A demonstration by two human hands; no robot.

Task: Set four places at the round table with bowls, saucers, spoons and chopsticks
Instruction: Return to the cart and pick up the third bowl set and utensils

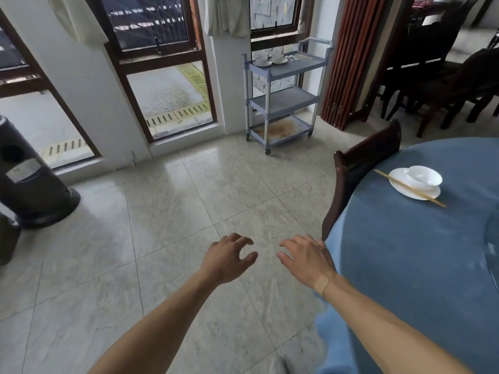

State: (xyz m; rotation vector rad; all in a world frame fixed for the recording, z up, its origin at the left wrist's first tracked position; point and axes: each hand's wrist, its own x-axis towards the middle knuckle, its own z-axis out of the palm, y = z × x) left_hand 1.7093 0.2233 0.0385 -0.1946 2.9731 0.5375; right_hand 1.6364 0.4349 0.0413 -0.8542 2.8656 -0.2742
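The round table (405, 265) with a blue cloth fills the right side. On it a white bowl (425, 177) sits on a white saucer (399, 182), and a pair of chopsticks (407, 187) lies across the saucer. My left hand (226, 259) and my right hand (305, 256) are stretched out over the floor, fingers loosely spread, holding nothing. The right hand is just beside the table's edge. Far off, a grey-blue cart (283, 95) carries two bowls on saucers (270, 60), spoons (293, 58) and chopsticks (306, 56) on its top shelf.
A dark wooden chair (359, 168) stands pushed against the table's left edge. A black cylindrical stand (29, 182) is at the far left. Tiled floor lies between me and the cart. More dark chairs (437, 85) and a folding screen (348, 60) are at the back right.
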